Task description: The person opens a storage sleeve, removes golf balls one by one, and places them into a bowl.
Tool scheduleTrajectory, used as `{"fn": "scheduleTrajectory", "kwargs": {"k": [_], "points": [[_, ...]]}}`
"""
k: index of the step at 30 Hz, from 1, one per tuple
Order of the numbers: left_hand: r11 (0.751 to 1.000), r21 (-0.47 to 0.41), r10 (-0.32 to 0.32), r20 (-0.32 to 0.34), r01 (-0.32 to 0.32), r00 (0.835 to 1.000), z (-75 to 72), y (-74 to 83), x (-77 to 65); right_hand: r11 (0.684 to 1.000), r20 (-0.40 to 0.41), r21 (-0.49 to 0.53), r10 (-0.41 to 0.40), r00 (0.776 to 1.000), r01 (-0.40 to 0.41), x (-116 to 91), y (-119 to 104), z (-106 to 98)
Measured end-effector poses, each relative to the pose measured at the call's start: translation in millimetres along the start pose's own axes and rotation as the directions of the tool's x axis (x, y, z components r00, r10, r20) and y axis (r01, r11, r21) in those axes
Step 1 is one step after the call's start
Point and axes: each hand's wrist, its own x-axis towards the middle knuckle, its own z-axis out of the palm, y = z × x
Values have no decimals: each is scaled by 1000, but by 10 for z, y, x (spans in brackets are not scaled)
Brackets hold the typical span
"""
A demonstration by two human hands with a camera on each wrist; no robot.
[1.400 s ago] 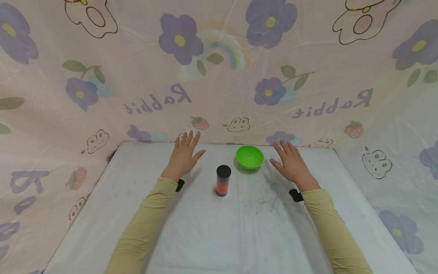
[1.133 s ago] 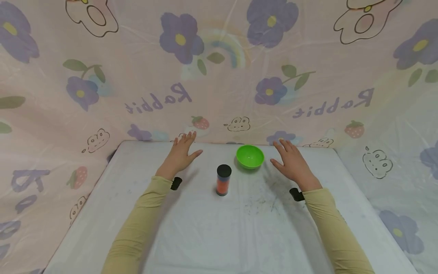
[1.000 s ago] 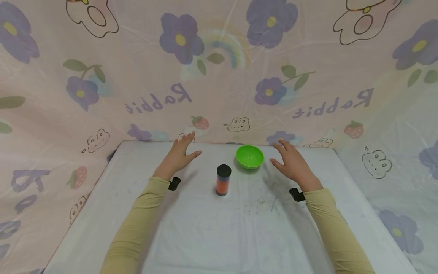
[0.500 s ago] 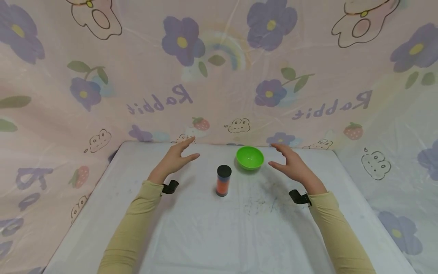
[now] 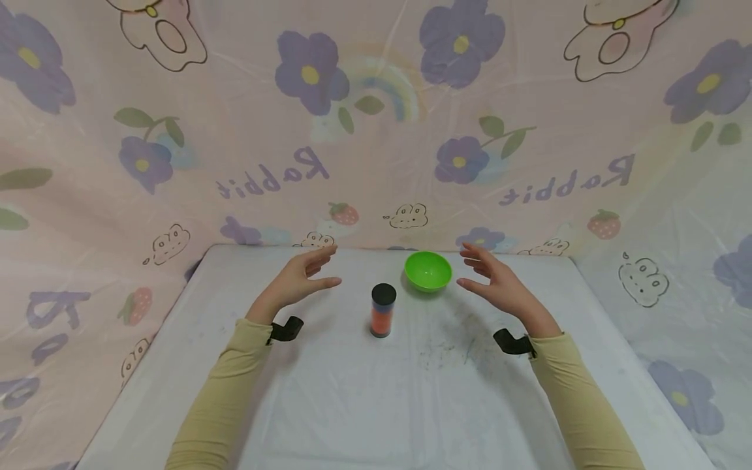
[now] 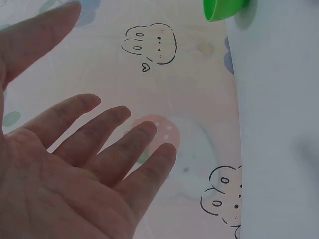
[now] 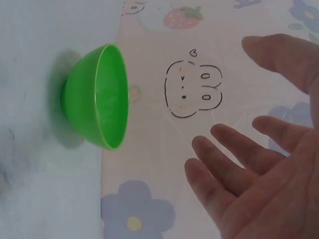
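A green bowl (image 5: 428, 271) stands upright near the back of the white table; the right wrist view shows the same bowl (image 7: 97, 97) from the side, with nothing visible in it. In front and to its left stands a cylindrical container (image 5: 382, 311) with a black lid and orange-red contents showing through its side. My left hand (image 5: 297, 277) hovers left of the container, palm inward, fingers relaxed and thumb apart. My right hand (image 5: 496, 284) is held just right of the bowl in a similar pose, not touching it. Both palms are bare in the wrist views.
The table (image 5: 346, 405) has a white cover with faint dark marks (image 5: 449, 349) right of the container. A patterned curtain (image 5: 376, 150) with flowers and rabbits hangs behind and at both sides. Black wrist cameras (image 5: 286, 329) sit below the hands.
Both hands have turned from palms down to palms facing inward, thumbs spread. The left hand has come slightly lower and back. The bowl and container have stayed in place.
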Motion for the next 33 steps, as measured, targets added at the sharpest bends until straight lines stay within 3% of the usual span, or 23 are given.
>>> {"fn": "scheduleTrajectory", "kwargs": {"k": [4,11,33], "points": [[998,-46,37,26,-36,999,5,67,-44,998,-13,62,-22,1000,22,-10,-125,24],[989,-125,81,41,-75,996,45,-46,-29,991,-1,111,-69,998,69,-73,-500,42],[976,-202,99,58,-85,993,367,-217,-15,963,28,256,-90,996,80,-77,-492,407]]}}
